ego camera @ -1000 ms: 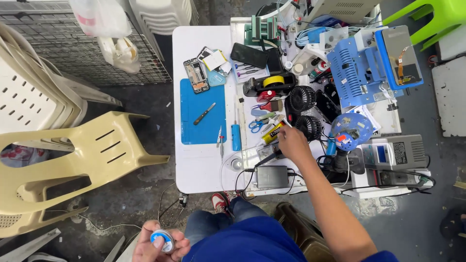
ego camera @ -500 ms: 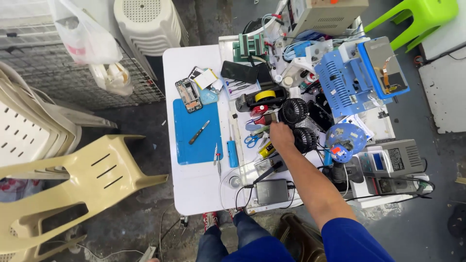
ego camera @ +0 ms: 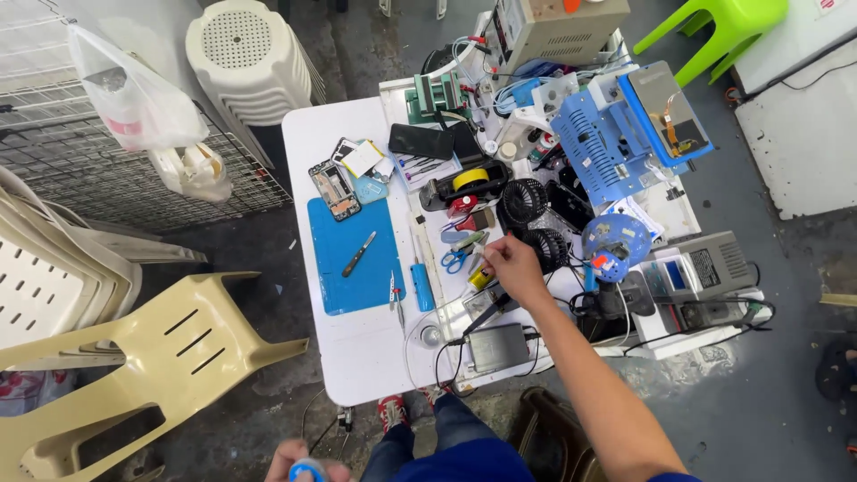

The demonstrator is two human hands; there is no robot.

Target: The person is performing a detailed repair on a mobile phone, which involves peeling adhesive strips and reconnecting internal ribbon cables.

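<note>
Vs the frame 0.5 s ago: the right hand (ego camera: pixel 513 268) sits at about the same spot over the tool clutter, just by the blue-handled scissors (ego camera: pixel 457 259) and the two small black fans (ego camera: pixel 534 223). The left hand (ego camera: pixel 299 466) is back in view at the bottom edge; earlier it was out of shot.

Edges/room: the white table (ego camera: pixel 375 357) has bare top along its near-left corner and left side, around the blue mat (ego camera: pixel 344 259). The right half is packed w/ gear right to the rim: blue device (ego camera: pixel 607 152), grey meter box (ego camera: pixel 714 263), black adapter (ego camera: pixel 498 346) near the front edge. Beige plastic chair (ego camera: pixel 152 357) stands close to the table's left-front corner, w/ a gap of floor between.

Hands: right hand's fingers are curled, tips pinched narrow at small items beside the scissors; what it grips, if anything, can't be told. Left hand is low, below the table edge, well apart from the right, closed round a small round blue-and-white thing (ego camera: pixel 306 469).
</note>
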